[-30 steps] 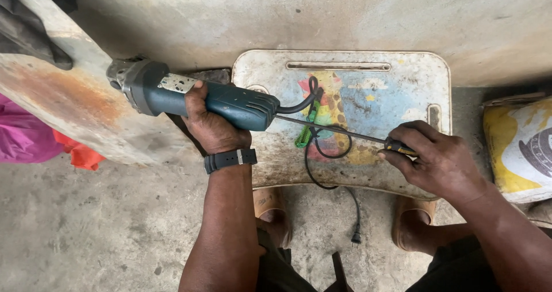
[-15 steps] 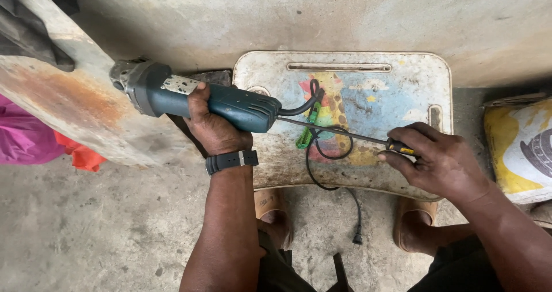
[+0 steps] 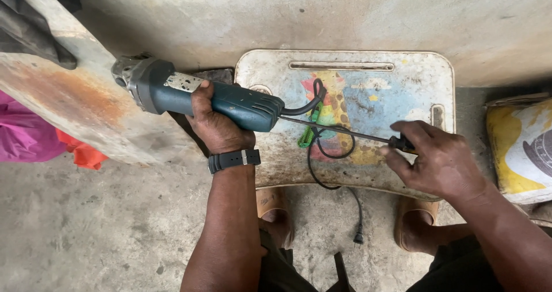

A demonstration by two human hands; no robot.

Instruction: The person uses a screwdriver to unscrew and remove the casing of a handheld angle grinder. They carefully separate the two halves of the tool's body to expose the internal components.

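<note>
Blue-green plastic, the body of the angle grinder sits clamped in the left hand, fingers wrapped round its middle, its grey metal head jutting out past the thumb over a rusty slab. The right hand pinches the handle of a thin screwdriver, whose shaft runs across to the grinder's tail end. Between both hands the black cord loops over a worn, painted stool and hangs off its near edge.

Soft, even daylight, moderately bright; faint shadows only under the stool; no glare; sharp throughout, slight wide-angle stretch at edges.
</note>
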